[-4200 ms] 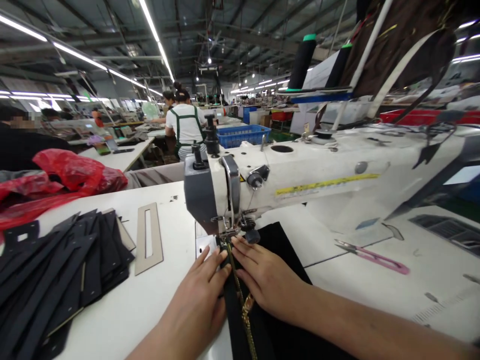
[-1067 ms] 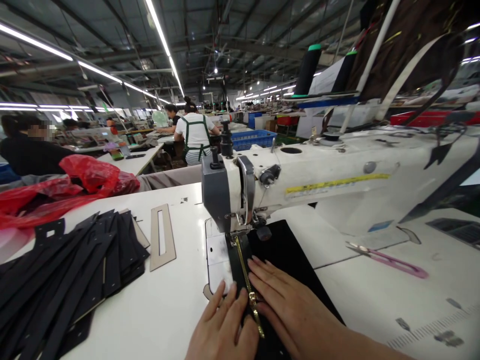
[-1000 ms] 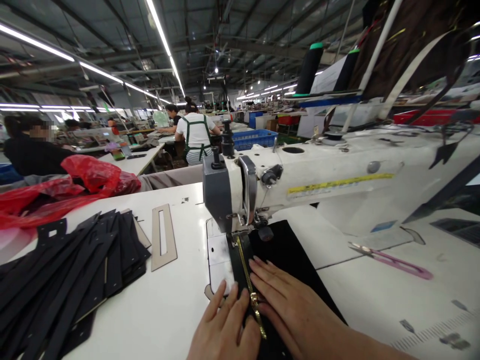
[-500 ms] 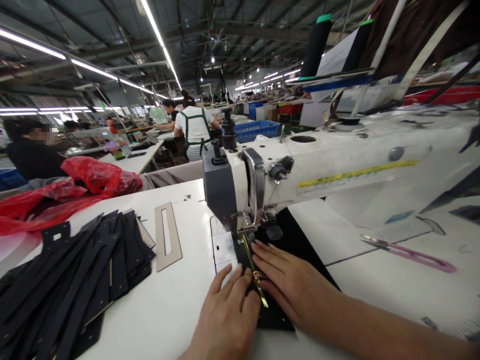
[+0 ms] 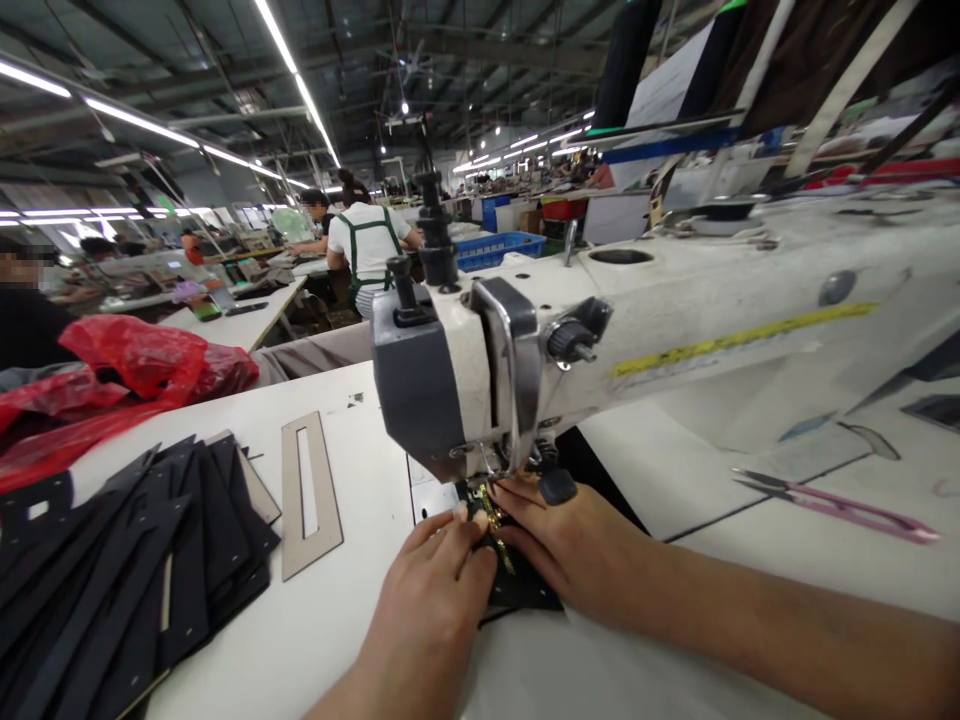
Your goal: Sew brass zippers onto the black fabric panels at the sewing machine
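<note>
A brass-toothed zipper [image 5: 504, 553] lies on a black fabric piece [image 5: 529, 592] under the head of a white sewing machine [image 5: 469, 390]. My left hand [image 5: 439, 590] is at the zipper's left edge, its fingers curled and their tips closed on it near the presser foot. On the other side, my right hand [image 5: 581, 530] lies flat over the black piece, fingers extended alongside the zipper teeth. The right fingertips are partly hidden behind a dark knob of the machine. The needle cannot be made out.
A pile of black strips [image 5: 142, 540] and a beige slotted template [image 5: 330, 530] lie left on the white table [image 5: 360, 430]. Pink-handled thread snips [image 5: 862, 512] lie right. Red plastic [image 5: 157, 360] sits at the back left. A person in a green-strapped apron [image 5: 367, 245] is farther off.
The zipper and black piece have moved forward under the machine head, both hands travelling with them. My left fingers have drawn closer in to the zipper. The view has shifted slightly.
</note>
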Tool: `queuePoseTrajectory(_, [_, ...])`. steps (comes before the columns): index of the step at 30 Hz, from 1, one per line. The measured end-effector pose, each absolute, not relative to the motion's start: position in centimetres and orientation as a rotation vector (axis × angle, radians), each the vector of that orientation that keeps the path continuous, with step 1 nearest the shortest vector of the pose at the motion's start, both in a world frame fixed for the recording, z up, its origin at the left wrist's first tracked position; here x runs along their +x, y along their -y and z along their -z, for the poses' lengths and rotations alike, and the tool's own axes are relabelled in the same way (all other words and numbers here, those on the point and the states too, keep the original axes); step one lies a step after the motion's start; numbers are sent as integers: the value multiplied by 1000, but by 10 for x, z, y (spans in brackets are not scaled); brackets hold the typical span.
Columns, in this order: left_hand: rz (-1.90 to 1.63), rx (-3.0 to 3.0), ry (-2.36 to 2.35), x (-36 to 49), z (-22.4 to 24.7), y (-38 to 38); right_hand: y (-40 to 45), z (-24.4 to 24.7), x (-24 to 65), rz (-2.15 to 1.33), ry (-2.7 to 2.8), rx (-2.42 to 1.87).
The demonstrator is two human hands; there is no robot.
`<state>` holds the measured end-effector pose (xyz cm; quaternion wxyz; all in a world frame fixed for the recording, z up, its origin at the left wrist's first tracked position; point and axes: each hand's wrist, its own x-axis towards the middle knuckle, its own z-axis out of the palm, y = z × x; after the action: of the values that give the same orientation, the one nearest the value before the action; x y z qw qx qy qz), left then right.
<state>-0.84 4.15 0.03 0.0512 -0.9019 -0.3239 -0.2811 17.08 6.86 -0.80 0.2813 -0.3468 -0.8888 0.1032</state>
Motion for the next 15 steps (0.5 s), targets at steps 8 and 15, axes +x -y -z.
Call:
queuePoseTrajectory(8, [888,-2667,970,-8,2,-49,-78,17,170,-341,2281,-943])
queuePoseTrajectory(15, [841,-2653,972,-9,-1,-46,-75,15,168,-298,2150,-1329])
